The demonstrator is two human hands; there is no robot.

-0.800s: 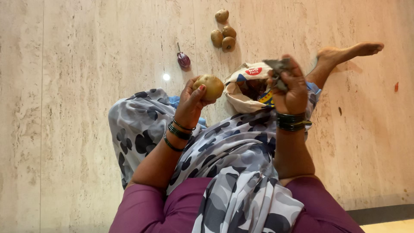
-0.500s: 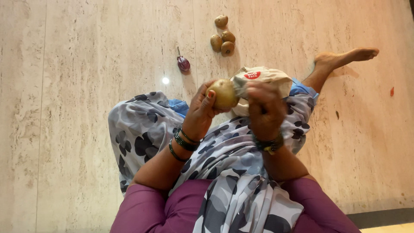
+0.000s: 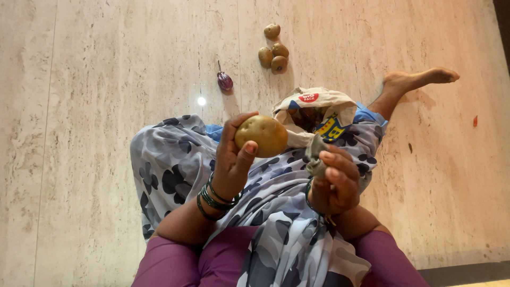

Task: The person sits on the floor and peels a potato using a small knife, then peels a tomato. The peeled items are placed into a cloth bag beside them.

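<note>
My left hand (image 3: 231, 157) holds a yellow-brown potato (image 3: 261, 135) up in front of me, fingers wrapped round its left side. My right hand (image 3: 333, 179) is closed on a bunched piece of grey patterned cloth (image 3: 315, 155), just right of the potato and apart from it. Behind both hands an open cloth bag (image 3: 313, 109) with printed colours lies on my lap, its dark inside showing.
Three more potatoes (image 3: 273, 49) lie in a cluster on the beige stone floor ahead. A small purple aubergine (image 3: 224, 81) lies left of them. My bare foot (image 3: 414, 81) stretches out to the right. A small red scrap (image 3: 475, 121) lies far right.
My right hand came down from high at the right, passed across the potato with the cloth, and now sits lower beside it. The left hand moved the potato slightly rightward.
</note>
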